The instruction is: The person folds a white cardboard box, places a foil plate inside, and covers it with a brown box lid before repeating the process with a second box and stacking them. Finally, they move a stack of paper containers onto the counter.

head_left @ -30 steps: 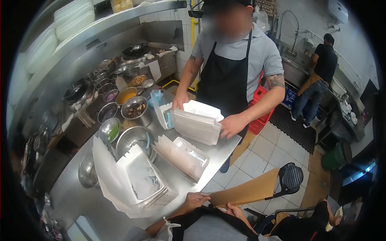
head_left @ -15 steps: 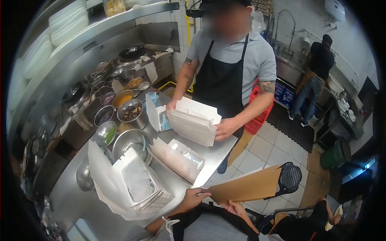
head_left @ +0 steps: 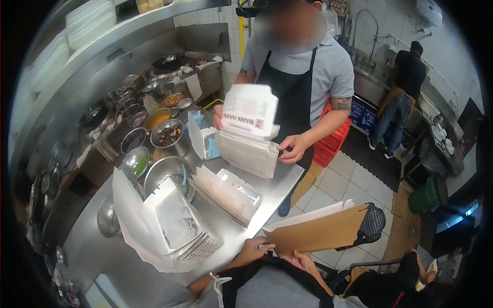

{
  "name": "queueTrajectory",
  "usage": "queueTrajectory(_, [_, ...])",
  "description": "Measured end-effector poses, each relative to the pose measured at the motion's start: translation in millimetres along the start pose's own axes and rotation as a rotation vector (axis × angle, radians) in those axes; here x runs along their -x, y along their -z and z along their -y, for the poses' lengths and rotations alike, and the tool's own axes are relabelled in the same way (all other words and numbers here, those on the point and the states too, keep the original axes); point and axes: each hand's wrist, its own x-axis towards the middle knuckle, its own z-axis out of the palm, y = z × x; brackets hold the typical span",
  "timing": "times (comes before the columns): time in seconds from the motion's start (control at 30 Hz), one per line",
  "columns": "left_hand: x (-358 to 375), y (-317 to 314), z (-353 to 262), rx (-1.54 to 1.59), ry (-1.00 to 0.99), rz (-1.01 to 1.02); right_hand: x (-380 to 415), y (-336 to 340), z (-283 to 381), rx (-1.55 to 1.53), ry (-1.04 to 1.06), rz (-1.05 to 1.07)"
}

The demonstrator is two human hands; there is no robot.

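Observation:
My left hand [head_left: 252, 250] pinches the near left corner of a flat cardboard takeaway box [head_left: 317, 232], brown on the side facing me and white on the raised flap behind. My right hand [head_left: 301, 262] grips its lower edge, thumb on the brown face. I hold the box over the table's near edge. Left of my hands stands a nested stack of white takeaway boxes [head_left: 182, 226] with lids up. Beyond it lie several flat boxes [head_left: 218, 192] beside a tray-shaped box. Across the table, a co-worker handles a pile of folded boxes [head_left: 246, 160] with a printed lid [head_left: 250, 110] raised.
Metal bowls [head_left: 168, 180] and pots of food line the steel table's [head_left: 280, 197] left side, with a stove beyond. An open box [head_left: 205, 138] holds something blue. A black stool [head_left: 372, 226] stands right. Two other people are in the room.
The white flap of my box has swung away from the brown panel. Across the table, the co-worker has lifted a printed lid from the pile, and their hand on the right has loosened from its side.

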Motion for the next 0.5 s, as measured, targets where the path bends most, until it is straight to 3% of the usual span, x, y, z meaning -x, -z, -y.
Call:
queueTrajectory(0.2, [11,-10,7,-0.096,0.027,-0.066,7,17,0,0.019,-0.077,-0.005])
queueTrajectory(0.27, [12,-11,8,-0.065,-0.096,-0.097,6,28,-3,-0.005,-0.096,0.011])
queueTrajectory(0.4, [10,-10,-4,-0.003,-0.086,-0.078,9,27,0,0.013,-0.048,-0.016])
queueTrajectory(0.5, [9,-10,-10,-0.042,0.082,0.032,11,29,3,-0.017,-0.054,-0.027])
